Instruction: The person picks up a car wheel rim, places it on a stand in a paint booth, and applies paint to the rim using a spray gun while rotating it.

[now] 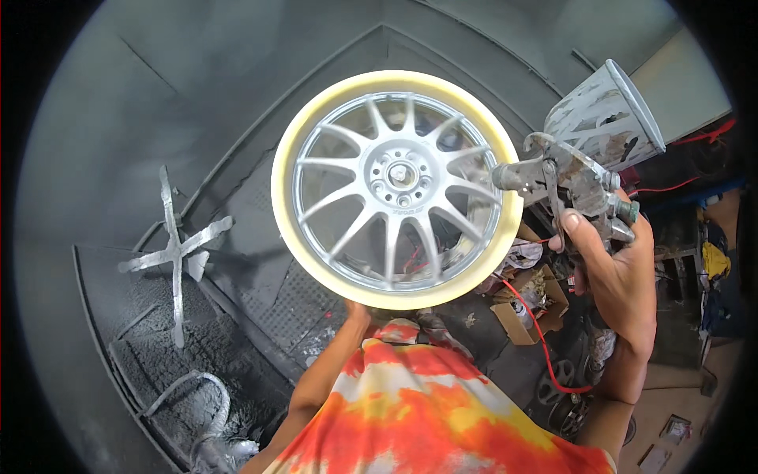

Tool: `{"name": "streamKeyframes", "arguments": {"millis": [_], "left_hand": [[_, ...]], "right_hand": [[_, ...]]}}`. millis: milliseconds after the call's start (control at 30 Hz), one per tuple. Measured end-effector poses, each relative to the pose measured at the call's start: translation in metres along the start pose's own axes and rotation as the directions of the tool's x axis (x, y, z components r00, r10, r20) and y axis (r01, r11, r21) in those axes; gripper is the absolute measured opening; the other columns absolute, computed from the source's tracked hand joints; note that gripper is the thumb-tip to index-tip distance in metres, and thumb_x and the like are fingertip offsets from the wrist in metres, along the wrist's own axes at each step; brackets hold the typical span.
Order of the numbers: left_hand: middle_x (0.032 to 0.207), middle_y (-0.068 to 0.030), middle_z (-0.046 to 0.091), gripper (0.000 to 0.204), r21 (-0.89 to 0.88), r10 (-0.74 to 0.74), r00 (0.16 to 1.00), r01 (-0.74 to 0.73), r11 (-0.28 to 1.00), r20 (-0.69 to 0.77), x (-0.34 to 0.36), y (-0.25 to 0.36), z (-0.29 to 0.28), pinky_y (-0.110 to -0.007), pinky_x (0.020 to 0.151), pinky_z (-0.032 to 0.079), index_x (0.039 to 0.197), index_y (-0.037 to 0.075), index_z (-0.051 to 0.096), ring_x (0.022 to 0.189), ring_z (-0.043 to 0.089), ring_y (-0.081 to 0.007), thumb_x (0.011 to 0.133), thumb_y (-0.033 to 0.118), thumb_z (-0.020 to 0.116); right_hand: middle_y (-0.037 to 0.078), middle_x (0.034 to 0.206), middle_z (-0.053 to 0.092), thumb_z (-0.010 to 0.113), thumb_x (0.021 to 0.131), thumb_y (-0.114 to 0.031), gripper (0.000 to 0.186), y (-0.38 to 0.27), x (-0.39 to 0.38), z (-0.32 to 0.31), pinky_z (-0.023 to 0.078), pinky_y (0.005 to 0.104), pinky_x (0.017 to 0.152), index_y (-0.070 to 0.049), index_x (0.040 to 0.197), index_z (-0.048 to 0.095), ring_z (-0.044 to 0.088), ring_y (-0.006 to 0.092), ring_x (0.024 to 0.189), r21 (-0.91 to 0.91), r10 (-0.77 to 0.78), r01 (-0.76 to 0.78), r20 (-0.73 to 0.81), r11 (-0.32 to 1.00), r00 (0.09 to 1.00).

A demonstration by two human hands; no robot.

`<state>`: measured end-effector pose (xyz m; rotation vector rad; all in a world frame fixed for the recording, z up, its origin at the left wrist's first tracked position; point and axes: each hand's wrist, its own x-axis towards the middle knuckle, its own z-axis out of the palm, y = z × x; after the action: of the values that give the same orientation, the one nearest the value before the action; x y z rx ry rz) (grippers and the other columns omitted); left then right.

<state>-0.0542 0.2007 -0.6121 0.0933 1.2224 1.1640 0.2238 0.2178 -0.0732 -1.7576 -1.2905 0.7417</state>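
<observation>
Right hand (612,272) grips a paint-crusted spray gun (572,186), nozzle facing the wheel (397,189).
Left hand (355,314), mostly hidden below the wheel, props its rim; grip unclear.

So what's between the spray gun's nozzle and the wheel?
Nothing. In the head view the spray gun in the right hand points its nozzle right at the silver wheel's taped rim, with no object between.

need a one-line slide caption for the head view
Left hand holds up a silver wheel with masked rim; right hand aims a spray gun at it.
</observation>
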Motion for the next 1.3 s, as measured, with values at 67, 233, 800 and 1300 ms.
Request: {"name": "streamKeyframes", "arguments": {"millis": [67, 233, 800, 1300], "left_hand": [[0.118, -0.0057, 0.071, 0.064, 0.0, 0.008, 1.0, -0.008, 1.0, 0.0, -0.002, -0.006, -0.002, -0.042, 0.086, 0.059, 0.131, 0.011, 0.063, 0.107, 0.07, -0.0233, 0.103, 0.066, 0.05], [0.117, -0.0062, 0.072, 0.062, 0.013, 0.026, 1.0, -0.026, 1.0, 0.001, -0.004, -0.022, -0.005, -0.042, 0.086, 0.059, 0.13, 0.01, 0.063, 0.105, 0.07, -0.0236, 0.103, 0.065, 0.051], [0.129, -0.0165, 0.067, 0.067, 0.058, -0.094, 0.993, 0.09, 0.994, 0.07, -0.033, -0.017, 0.021, -0.053, 0.102, 0.051, 0.136, 0.008, 0.056, 0.119, 0.066, -0.0338, 0.107, 0.065, 0.037], [0.129, -0.0128, 0.066, 0.067, 0.12, -0.019, 0.995, 0.008, 0.993, 0.098, 0.013, 0.008, -0.001, -0.047, 0.094, 0.054, 0.135, 0.009, 0.055, 0.117, 0.065, -0.0287, 0.109, 0.067, 0.032]], "right_hand": [[0.002, 0.077, 0.071, 0.069, 0.101, -0.015, 0.018, -0.003, -0.009, -0.003, 0.04, 0.0201, 0.042, -0.003, 0.114, 0.067, 0.055, 0.0037, 0.052, 0.013, 0.052, -0.053, 0.048, 0.999, 0.997], [0.002, 0.078, 0.071, 0.068, 0.101, -0.015, 0.02, 0.007, -0.023, -0.017, 0.041, 0.0202, 0.042, -0.002, 0.116, 0.067, 0.058, 0.004, 0.055, 0.001, 0.104, -0.105, 0.122, 0.994, 0.987], [0.0, 0.08, 0.07, 0.072, 0.099, -0.011, 0.03, 0.02, -0.05, -0.042, 0.042, 0.0198, 0.049, 0.0, 0.127, 0.066, 0.055, 0.0024, 0.059, 0.175, 0.2, -0.242, 0.228, 0.954, 0.953], [-0.004, 0.082, 0.068, 0.064, 0.103, -0.008, 0.027, 0.068, -0.071, -0.051, 0.04, 0.0196, 0.053, 0.0, 0.129, 0.066, 0.053, 0.0006, 0.061, 0.126, 0.144, -0.129, -0.119, 0.984, 0.982]]}}
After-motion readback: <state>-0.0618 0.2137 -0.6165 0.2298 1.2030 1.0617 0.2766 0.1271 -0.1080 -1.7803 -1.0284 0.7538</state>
